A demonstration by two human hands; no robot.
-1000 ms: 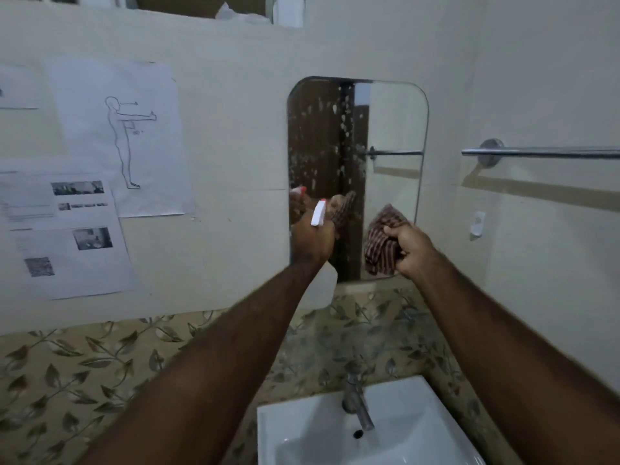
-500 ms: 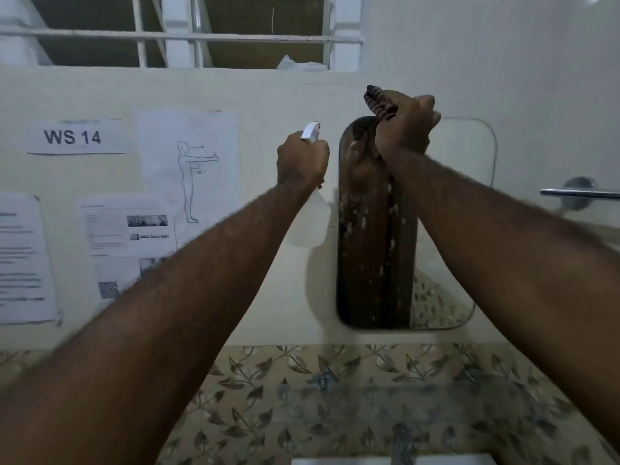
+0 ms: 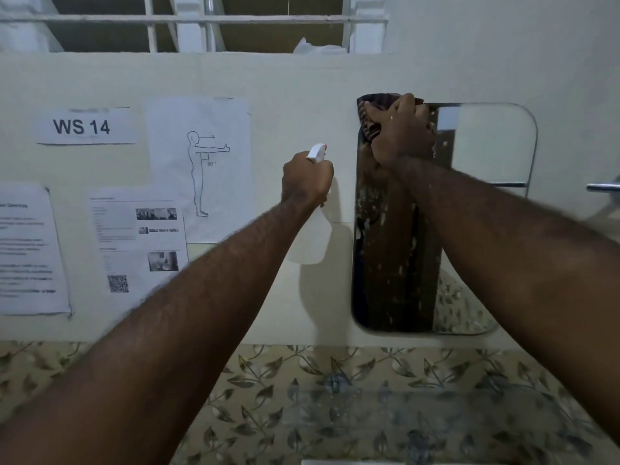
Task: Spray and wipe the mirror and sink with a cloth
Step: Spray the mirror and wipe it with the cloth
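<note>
A rounded wall mirror [image 3: 483, 229] hangs at the right, speckled with droplets on its left half. My right hand [image 3: 401, 132] presses a dark checked cloth [image 3: 370, 112] against the mirror's top left corner. My left hand [image 3: 307, 177] grips a white spray bottle [image 3: 313, 236] with a white and red nozzle, held against the wall just left of the mirror. Only a thin strip of the white sink [image 3: 349, 462] shows at the bottom edge, with a blurred tap above it.
Several printed sheets hang on the wall at the left, among them a "WS 14" label [image 3: 84, 126] and a posture drawing [image 3: 201, 169]. Leaf-patterned tiles [image 3: 302, 380] run below the mirror. A metal towel rail [image 3: 604, 186] sticks out at the right. White window bars [image 3: 201, 20] span the top.
My right hand has slid the cloth left from the mirror's top edge onto its top left corner. My left hand with the bottle has dropped slightly. A second ago both hands were low on the mirror.
</note>
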